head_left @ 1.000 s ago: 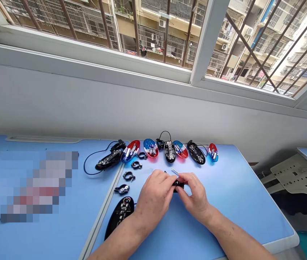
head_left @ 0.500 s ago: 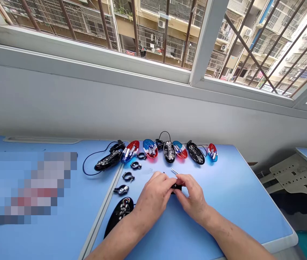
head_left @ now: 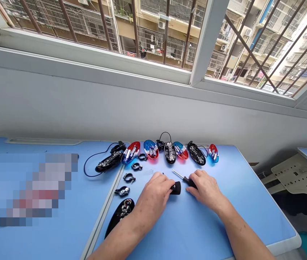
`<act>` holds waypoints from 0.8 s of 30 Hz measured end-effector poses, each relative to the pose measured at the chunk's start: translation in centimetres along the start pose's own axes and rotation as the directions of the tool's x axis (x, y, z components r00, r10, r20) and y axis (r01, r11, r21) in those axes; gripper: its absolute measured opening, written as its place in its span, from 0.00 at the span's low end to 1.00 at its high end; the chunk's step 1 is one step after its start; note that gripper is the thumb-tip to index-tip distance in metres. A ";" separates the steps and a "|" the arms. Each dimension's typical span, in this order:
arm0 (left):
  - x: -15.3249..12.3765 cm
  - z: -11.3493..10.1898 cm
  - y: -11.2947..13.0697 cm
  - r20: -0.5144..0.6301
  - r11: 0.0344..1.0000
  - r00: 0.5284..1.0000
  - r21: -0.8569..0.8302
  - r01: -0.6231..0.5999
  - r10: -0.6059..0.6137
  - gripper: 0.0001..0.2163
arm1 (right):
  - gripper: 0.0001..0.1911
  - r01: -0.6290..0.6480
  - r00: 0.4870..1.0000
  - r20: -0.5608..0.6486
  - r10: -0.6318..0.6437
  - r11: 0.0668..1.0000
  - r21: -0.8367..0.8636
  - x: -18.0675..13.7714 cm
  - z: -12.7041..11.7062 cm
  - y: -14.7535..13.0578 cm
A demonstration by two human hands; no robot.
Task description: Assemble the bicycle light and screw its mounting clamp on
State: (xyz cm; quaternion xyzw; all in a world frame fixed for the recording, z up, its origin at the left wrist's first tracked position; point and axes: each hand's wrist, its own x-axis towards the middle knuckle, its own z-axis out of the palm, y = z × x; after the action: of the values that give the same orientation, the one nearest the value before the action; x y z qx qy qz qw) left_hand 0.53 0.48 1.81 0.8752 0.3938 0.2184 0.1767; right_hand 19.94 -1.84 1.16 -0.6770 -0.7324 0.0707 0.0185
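Observation:
My left hand (head_left: 154, 195) is closed around a small black plastic part (head_left: 176, 188), whose rounded end sticks out past the fingertips. To its right, my right hand (head_left: 205, 187) grips the black handle of a screwdriver (head_left: 186, 179) low over the table. The metal shaft points up and left, away from me. Beside my left forearm lies a black oval housing (head_left: 120, 216) with wires and a circuit inside, partly covered by the arm. Several black ring clamps, one of them this clamp (head_left: 129, 177), form a column left of my left hand.
Along the back of the blue table (head_left: 240, 216) lie red-and-blue shells with batteries, such as this shell (head_left: 151, 149), and opened black housings, one being this housing (head_left: 170, 152). A cabled black unit (head_left: 109, 161) straddles the table seam. A pixelated item (head_left: 42, 187) lies left.
My right hand has let go of the black plastic part, moved right and taken hold of the screwdriver's handle. My left hand still holds the part, now more exposed.

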 end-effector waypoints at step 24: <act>0.1 0.1 -1.2 0.064 0.997 0.997 0.061 0.043 -0.047 0.15 | 0.07 0.254 0.951 -0.307 -0.038 0.661 0.706 -1.4 -1.8 3.1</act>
State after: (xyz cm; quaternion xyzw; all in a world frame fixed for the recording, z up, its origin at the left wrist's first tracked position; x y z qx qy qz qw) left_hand -0.07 1.32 1.18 0.8777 0.4139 0.1737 0.1680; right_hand 23.34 -2.88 2.65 -0.5530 -0.6839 0.2673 0.3938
